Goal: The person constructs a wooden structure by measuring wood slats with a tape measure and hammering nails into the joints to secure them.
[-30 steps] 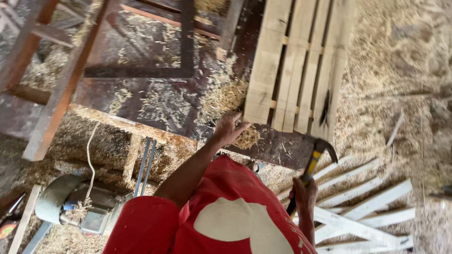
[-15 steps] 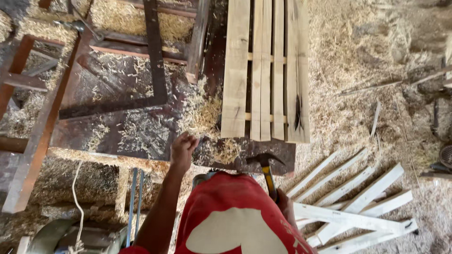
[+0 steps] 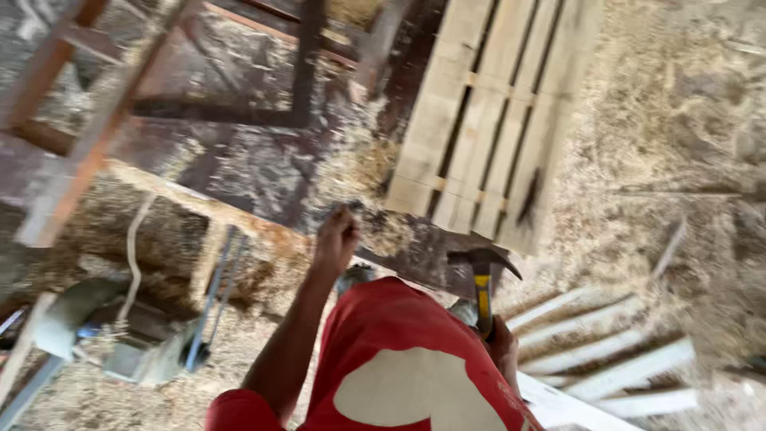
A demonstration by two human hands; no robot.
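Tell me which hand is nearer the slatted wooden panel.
Left. The left hand rests just beside the slatted wooden panel's near corner; the right hand, gripping the hammer, sits lower, farther back.

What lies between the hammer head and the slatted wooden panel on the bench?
Nothing visible blocks it. The right hand holds the hammer upright, its head just below the near edge of the slatted panel. Only bare dark bench and loose shavings lie there. The left hand rests further left.

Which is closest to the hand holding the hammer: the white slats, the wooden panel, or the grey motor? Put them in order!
From the right hand:
1. White slats, on the floor just to its right.
2. Wooden panel, up ahead on the bench.
3. Grey motor, far off to the left.
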